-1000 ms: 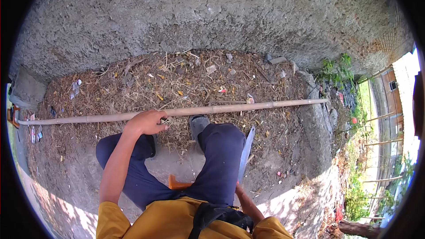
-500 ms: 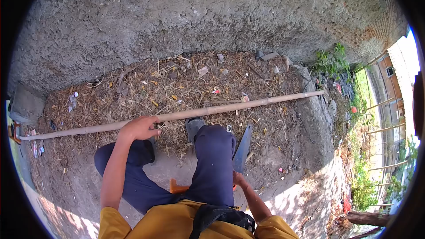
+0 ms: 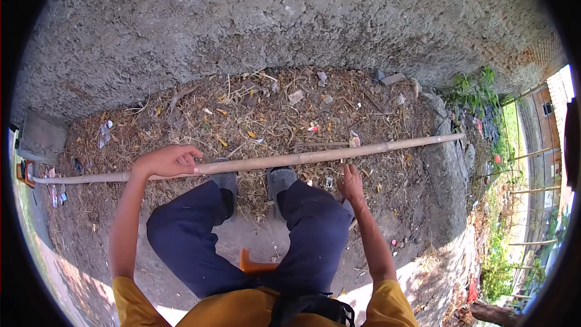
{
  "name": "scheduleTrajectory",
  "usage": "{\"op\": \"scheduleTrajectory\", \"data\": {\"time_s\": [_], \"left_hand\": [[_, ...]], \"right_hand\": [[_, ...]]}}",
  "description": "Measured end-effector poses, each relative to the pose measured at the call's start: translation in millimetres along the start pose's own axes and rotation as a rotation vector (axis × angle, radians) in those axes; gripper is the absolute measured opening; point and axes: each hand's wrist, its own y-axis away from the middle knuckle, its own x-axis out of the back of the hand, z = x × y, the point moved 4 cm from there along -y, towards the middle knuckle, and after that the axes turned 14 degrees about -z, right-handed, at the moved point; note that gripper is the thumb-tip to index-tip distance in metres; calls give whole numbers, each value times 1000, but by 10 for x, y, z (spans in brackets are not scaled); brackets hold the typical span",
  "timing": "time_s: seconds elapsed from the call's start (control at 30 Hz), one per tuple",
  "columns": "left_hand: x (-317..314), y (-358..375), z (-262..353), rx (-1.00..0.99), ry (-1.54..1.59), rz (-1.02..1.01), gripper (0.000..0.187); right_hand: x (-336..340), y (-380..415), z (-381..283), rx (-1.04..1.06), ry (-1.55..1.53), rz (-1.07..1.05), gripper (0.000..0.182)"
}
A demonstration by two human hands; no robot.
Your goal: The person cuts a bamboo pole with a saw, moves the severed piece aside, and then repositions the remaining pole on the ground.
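Note:
A long pale pole (image 3: 302,158) lies across the view, above my feet. My left hand (image 3: 168,161) is over its left part, fingers loosely bent and apart, not wrapped round it. Just below the pole, right of my knee, is my right hand (image 3: 351,184) with its fingers curled in; what they hold, if anything, is hidden. A bit of the blue saw blade (image 3: 348,208) shows between my right knee and forearm; the rest is hidden.
A rough wall (image 3: 290,18) rises beyond ground covered with dry litter (image 3: 248,118). At the pole's left end is an orange object (image 3: 26,173). Another orange piece (image 3: 257,263) sits between my legs. A concrete edge (image 3: 446,175) and green plants (image 3: 475,91) are at right.
My right hand has left the saw's handle area and moved up towards the pole. My left hand has shifted left along it. The saw blade is now mostly hidden, and my knees have moved.

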Motion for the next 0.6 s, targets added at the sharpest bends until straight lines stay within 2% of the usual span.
{"op": "scheduleTrajectory", "data": {"time_s": [0.07,0.17,0.2,0.27,0.47,0.6], "left_hand": [[176,-396,-536,60,-140,115,60],[130,-920,-1095,192,-241,88,65],[69,-1154,-1344,199,-230,85,65],[-100,-1519,-1777,129,-291,90,78],[-344,-1872,-2057,230,-280,152,92],[-489,-2008,-2308,333,-318,122,85]], "right_hand": [[91,-350,-176,44,134,60,65],[-72,-751,-165,92,201,0,70],[-121,-880,-140,109,259,-16,70],[-144,-1034,-87,88,271,-87,67],[-89,-1128,-24,192,222,-153,59],[-94,-1189,-3,189,241,-235,59]]}}
